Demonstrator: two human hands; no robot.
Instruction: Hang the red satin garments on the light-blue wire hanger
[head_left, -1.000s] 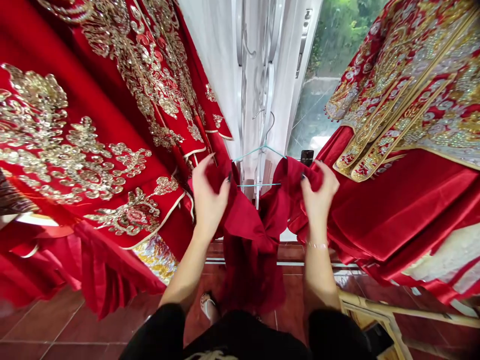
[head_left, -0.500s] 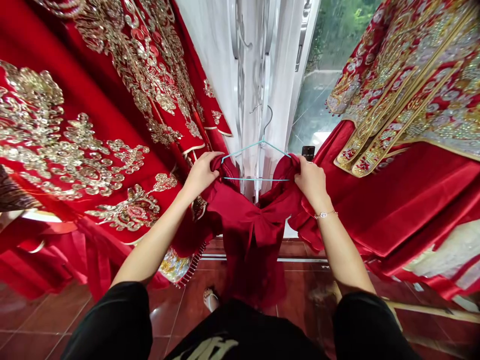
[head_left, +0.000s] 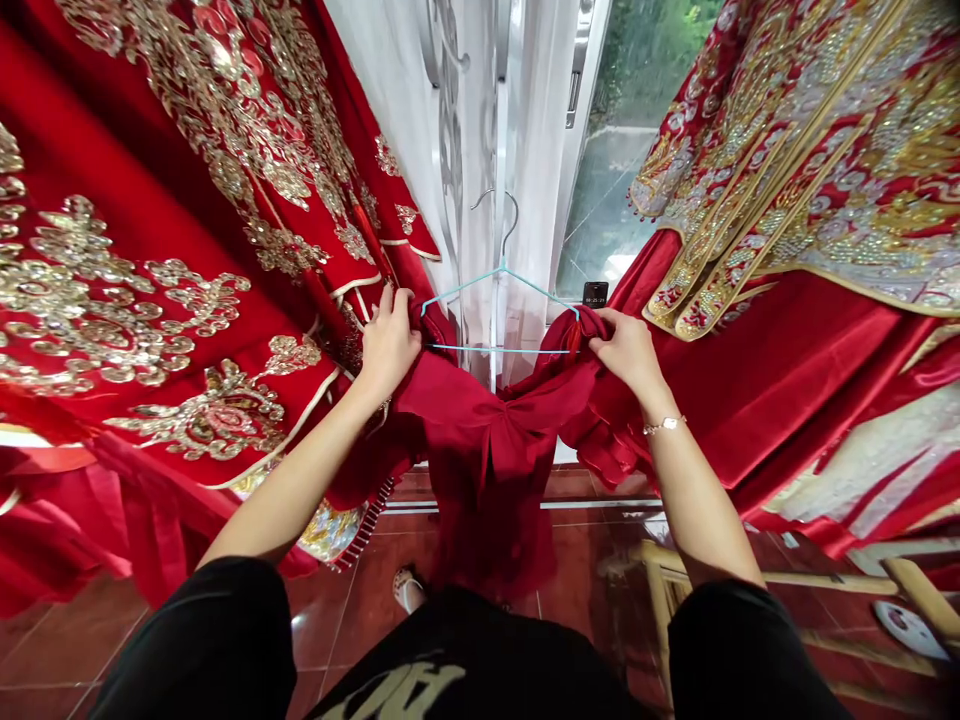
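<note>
A dark red dress (head_left: 491, 445) with a bow at the chest hangs on a thin pale blue hanger (head_left: 501, 270) with a metal hook. The hanger's arms sit inside the shoulders, and its lower bar crosses the open neckline. My left hand (head_left: 390, 340) is closed at the dress's left shoulder, its thumb mostly hidden. At the opposite shoulder my right hand (head_left: 626, 350), with a bracelet (head_left: 664, 426) at the wrist, pinches the gathered cloth beside the hanger's end. The skirt drops in front of my body toward the floor.
Red garments with gold sequins (head_left: 225, 410) hang close on my left. A beaded red and gold outfit (head_left: 787, 190) hangs on the right. Ahead are a white curtain (head_left: 390, 80) and a window (head_left: 622, 150). A wooden frame (head_left: 660, 600) stands low right on the tiled floor (head_left: 337, 620).
My left hand has turned, its fingers now pointing more upward at the shoulder. My right hand still grips its side. The view has shifted slightly right, showing more of the wooden frame.
</note>
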